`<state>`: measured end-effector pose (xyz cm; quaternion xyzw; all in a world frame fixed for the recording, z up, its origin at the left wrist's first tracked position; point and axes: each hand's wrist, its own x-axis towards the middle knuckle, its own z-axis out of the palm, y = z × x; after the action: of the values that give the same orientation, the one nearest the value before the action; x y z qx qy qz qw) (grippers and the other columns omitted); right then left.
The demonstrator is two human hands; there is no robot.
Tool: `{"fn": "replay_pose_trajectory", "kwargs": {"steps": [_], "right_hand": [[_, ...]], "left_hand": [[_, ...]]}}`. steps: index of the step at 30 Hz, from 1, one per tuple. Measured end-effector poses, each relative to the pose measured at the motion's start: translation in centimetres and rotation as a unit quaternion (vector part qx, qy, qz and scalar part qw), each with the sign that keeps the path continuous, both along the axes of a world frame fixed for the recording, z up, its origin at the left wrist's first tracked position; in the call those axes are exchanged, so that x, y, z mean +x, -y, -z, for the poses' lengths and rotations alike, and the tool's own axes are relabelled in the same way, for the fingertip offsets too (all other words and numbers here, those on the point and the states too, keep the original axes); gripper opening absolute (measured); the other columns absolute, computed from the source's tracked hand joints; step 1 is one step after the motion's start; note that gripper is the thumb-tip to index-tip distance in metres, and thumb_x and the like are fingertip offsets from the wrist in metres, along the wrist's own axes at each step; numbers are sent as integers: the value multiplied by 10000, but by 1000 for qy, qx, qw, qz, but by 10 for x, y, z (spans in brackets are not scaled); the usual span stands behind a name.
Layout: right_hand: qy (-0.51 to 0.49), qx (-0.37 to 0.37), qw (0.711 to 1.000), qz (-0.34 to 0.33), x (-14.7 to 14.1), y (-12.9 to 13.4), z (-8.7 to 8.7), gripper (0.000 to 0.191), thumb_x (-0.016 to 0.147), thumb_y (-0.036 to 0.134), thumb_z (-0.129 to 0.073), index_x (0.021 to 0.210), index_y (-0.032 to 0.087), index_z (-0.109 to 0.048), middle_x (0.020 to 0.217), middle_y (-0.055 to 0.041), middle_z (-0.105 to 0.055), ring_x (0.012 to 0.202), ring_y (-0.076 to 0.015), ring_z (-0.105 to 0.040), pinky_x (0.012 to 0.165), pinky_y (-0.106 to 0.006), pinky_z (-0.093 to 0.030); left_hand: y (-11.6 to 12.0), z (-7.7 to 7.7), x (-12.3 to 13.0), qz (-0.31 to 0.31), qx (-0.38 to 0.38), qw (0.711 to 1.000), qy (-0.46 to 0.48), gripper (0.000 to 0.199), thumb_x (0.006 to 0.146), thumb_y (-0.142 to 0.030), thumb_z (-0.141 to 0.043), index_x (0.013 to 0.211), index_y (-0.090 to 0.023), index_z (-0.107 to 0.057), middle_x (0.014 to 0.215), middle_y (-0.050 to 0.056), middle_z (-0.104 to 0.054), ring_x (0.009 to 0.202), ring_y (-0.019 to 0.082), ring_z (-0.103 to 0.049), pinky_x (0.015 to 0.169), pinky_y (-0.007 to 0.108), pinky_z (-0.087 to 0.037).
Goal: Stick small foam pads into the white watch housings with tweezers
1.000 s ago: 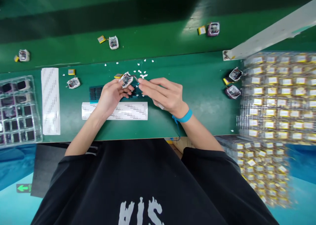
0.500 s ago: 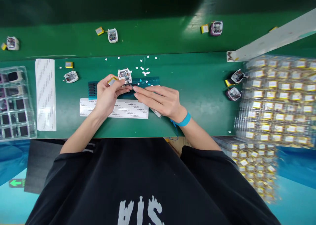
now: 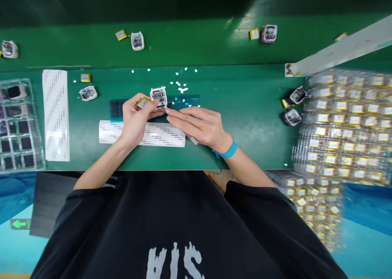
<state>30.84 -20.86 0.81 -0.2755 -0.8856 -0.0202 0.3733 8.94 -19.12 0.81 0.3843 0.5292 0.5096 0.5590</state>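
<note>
My left hand (image 3: 134, 118) is closed on a small white watch case (image 3: 158, 94) with its circuit board facing up. A yellow battery (image 3: 143, 102) also sits in this hand, beside the case. At the lower right edge of the case, my right hand (image 3: 199, 124) pinches a thin pointed tool (image 3: 165, 109), mostly hidden by the fingers. Part of a pale object (image 3: 193, 140) shows beneath the right palm; I cannot tell whether it belongs to the tool. Below the hands lie a blue-green sheet with black strips (image 3: 115, 111) and a white printed sheet (image 3: 162, 135).
Small white stickers (image 3: 183, 90) are scattered behind the hands. Another open case (image 3: 88, 93) lies left, near a white strip sheet (image 3: 55, 116) and a clear tray (image 3: 30, 124). Stacked battery trays (image 3: 346, 128) stand right, below a white post (image 3: 337, 46). More cases (image 3: 137, 41) lie on the back strip.
My left hand has shifted slightly right with the watch case and battery. My right fingertips stay at its edge. Cases at the left of the back strip have moved a little left.
</note>
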Motion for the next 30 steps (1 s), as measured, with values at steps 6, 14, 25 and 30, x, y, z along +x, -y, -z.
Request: {"fn": "replay_pose_trajectory", "kwargs": {"steps": [6,14,25,30], "right_hand": [[-50,15,999,16,-8,-1,7,374,1067,189,-623,1440,205,-640,1295,-35,-816,999,-171,-797,851,-318,-697],[-87,-56,995,-9,-2,-3,14,513,1061,167,-616,1557,283,-561,1360,-26,-790,1066,-185,-783,877,-355,-697],[-79,57,995,35,0,-12,9,454,1054,164,-636,1499,244,-598,1295,-13,-818,903,-162,-769,777,-314,-686],[-37,55,997,46,0,-12,11,323,1065,190,-621,1377,236,-690,1329,-18,-804,914,-156,-755,805,-316,-680]], "left_hand": [[1,13,-1,3,54,998,-44,407,814,-443,-918,1128,-249,-745,982,20,-796,783,197,-807,728,338,-709],[3,13,0,18,67,996,-51,460,812,-490,-924,1160,-235,-764,1016,32,-824,773,181,-804,717,311,-698],[-120,23,-102,-58,156,921,-352,641,650,-410,-1034,1165,-203,-714,852,-95,-744,684,77,-631,659,274,-516],[-185,18,-158,-93,124,867,-473,383,617,-278,-1000,858,-135,-739,735,-50,-611,978,189,-660,986,411,-414]]}}
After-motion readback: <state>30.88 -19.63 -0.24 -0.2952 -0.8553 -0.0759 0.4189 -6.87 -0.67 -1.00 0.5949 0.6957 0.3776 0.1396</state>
